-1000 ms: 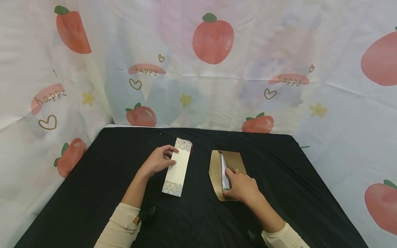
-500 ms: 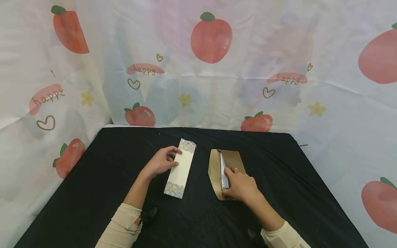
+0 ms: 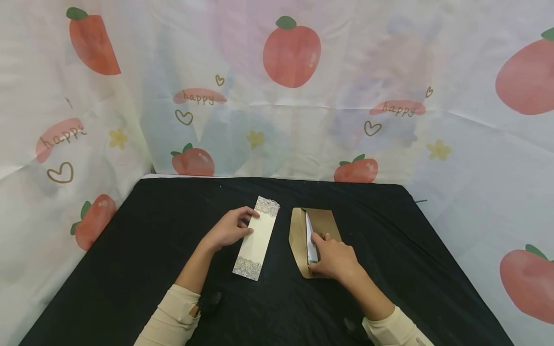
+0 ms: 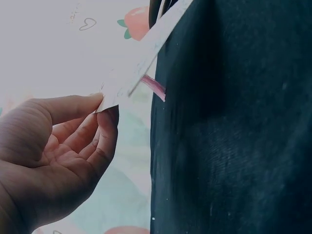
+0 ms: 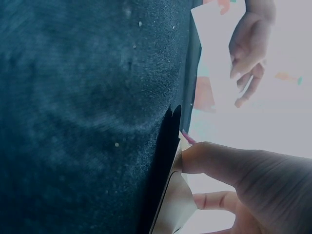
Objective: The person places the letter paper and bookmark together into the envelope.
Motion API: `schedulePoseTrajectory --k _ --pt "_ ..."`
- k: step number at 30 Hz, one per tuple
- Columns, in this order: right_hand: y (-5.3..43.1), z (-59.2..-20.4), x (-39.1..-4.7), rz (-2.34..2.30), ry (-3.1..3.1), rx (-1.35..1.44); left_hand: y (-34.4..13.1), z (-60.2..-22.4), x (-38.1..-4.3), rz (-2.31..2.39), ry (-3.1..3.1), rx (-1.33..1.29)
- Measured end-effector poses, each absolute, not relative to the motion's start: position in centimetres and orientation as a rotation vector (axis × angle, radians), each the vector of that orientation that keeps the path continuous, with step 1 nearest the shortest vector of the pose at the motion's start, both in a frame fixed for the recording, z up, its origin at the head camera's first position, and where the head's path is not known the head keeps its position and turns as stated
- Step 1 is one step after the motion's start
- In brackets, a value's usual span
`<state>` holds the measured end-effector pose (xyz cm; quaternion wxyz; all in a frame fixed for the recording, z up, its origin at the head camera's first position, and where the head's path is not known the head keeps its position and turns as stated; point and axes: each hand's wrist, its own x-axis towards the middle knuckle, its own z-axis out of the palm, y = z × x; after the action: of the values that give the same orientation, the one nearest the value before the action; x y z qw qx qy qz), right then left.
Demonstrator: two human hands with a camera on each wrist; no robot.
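Observation:
My left hand (image 3: 228, 228) pinches the long edge of a cream bookmark (image 3: 256, 245) with lace-patterned ends. Thumb and fingertips meet at its edge in the left wrist view, where a strip of pink ribbon (image 4: 155, 87) shows beyond the card. To the right, a brown envelope (image 3: 323, 219) lies with its flap folded open to the left. White paper (image 3: 309, 247) shows inside its mouth. My right hand (image 3: 337, 257) grips the envelope at the opening, thumb and fingers spread along the edge; part of the envelope is hidden beneath the hand.
A black cloth (image 3: 182, 206) covers the table under both hands. Behind and at the sides hangs a pale curtain (image 3: 298, 125) printed with fruit, hearts and "happy". The bookmark stands a short gap left of the envelope's flap.
My left hand has carried the bookmark a little to the right and nearer to me, closer to the envelope. My right hand keeps its place at the envelope; the head view has shifted slightly.

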<state>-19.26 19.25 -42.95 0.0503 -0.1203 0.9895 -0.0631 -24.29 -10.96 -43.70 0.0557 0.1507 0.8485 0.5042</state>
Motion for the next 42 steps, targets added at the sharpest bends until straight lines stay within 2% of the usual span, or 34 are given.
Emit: schedulePoseTrajectory --k 17,42 --pt "19.2 -43.0 -19.3 -0.172 3.013 -0.362 -9.6 -44.0 -24.2 1.501 2.550 0.561" --pt "19.3 -43.0 -19.3 -0.170 3.017 -0.369 -7.6 -44.7 -24.2 1.501 2.486 0.522"
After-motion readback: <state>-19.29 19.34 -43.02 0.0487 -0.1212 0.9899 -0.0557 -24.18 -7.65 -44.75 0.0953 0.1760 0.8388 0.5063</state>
